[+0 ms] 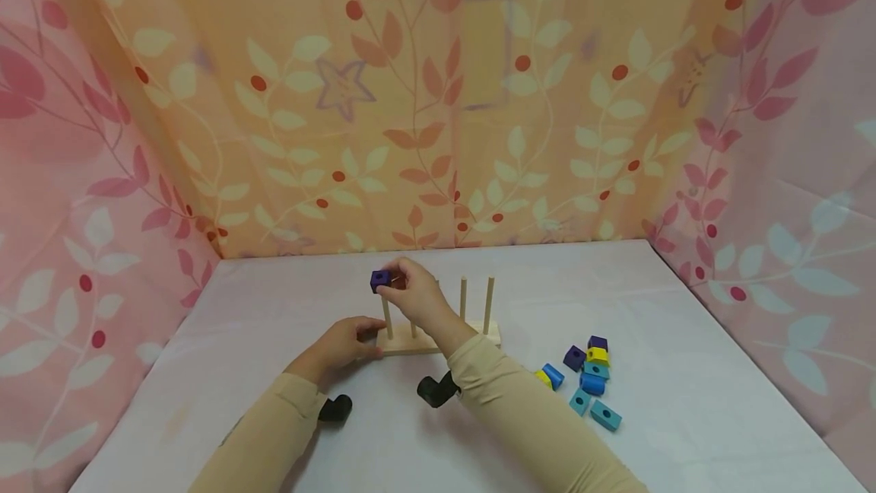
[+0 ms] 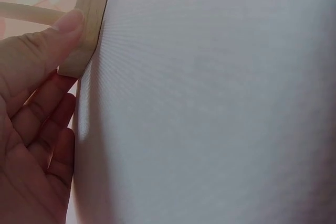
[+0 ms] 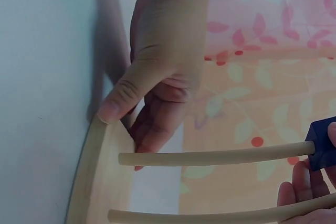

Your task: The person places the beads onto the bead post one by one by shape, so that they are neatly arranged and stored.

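Observation:
A wooden peg stand (image 1: 407,345) with upright round pegs is on the white table. My left hand (image 1: 345,342) grips the left end of its base. In the left wrist view the thumb lies on the base (image 2: 93,19) and the fingers are at its end and underside. My right hand (image 1: 419,299) pinches a purple block (image 1: 379,281) with a hole at the top of the leftmost peg. Seen from the right wrist, that peg's (image 3: 215,158) tip meets the purple block (image 3: 320,142); how far it goes into the hole cannot be told.
Right of the stand lie loose blocks with holes: purple (image 1: 575,357), yellow (image 1: 598,357), blue (image 1: 592,384) and teal (image 1: 605,415). Black rounded pieces (image 1: 435,392) show at both wrists. Patterned curtains (image 1: 424,97) enclose the table's back and sides.

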Motion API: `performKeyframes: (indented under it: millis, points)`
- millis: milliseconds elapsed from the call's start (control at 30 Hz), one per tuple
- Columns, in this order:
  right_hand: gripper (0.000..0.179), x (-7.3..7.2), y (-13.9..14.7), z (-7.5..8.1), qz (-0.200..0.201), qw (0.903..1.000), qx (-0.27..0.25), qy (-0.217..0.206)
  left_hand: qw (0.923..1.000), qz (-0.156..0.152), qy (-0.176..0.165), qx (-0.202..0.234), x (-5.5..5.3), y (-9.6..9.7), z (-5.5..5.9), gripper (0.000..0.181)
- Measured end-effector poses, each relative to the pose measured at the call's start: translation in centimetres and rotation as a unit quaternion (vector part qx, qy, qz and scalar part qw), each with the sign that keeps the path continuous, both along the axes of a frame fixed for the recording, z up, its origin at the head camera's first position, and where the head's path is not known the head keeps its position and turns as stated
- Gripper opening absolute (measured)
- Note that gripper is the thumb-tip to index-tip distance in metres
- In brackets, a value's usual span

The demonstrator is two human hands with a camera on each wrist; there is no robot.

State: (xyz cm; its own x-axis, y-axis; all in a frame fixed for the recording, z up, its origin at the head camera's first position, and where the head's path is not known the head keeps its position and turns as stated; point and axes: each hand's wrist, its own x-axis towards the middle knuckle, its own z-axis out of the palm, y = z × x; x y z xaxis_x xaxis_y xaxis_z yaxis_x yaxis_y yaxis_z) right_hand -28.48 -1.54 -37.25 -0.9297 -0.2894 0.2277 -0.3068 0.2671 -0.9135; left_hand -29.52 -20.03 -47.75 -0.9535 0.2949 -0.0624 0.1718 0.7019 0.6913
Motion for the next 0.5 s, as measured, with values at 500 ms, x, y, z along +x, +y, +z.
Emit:
performKeyframes:
  millis: [500]
  points:
    - [0.064, 0.2, -0.1, -2.7, -0.014, 0.9972, -0.054, -0.049, 0.9989, 0.026, -0.033, 0.019, 0.0, 0.1, -0.2, 0.049]
